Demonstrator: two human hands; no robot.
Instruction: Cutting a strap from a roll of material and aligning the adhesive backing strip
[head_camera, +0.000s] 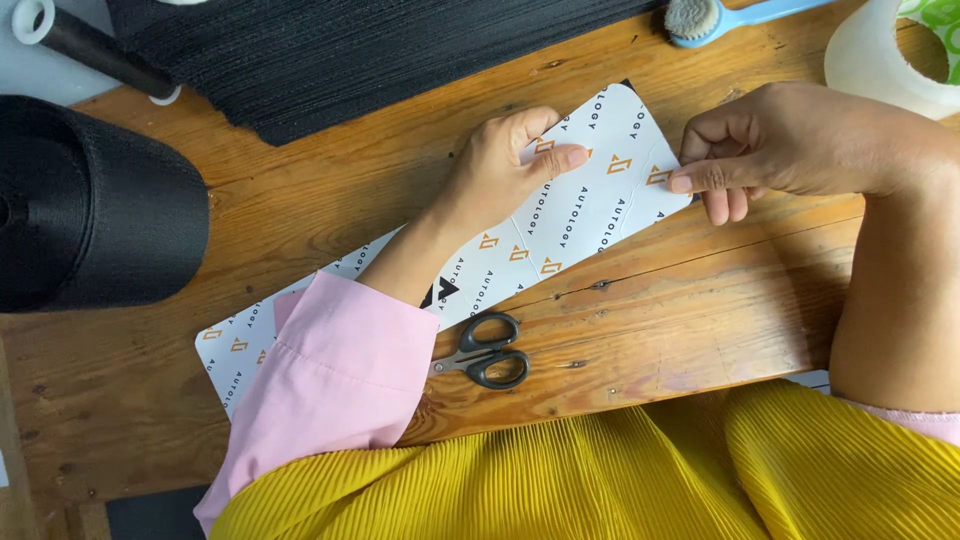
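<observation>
A long white printed sheet (590, 215) with small orange marks lies slantwise on the wooden table (680, 320). My left hand (505, 165) rests flat on the sheet's upper middle, fingers pressing it down. My right hand (770, 145) pinches the sheet's right end between thumb and fingers. A pair of black-handled scissors (485, 352) lies closed on the table just below the sheet, near my left sleeve.
A big black roll of webbing (90, 205) sits at the left. Black ribbed fabric (350, 50) covers the table's far side. A blue-handled brush (710, 18) and a translucent tape roll (890, 60) lie at the far right. Yellow pleated cloth (600, 480) covers my lap.
</observation>
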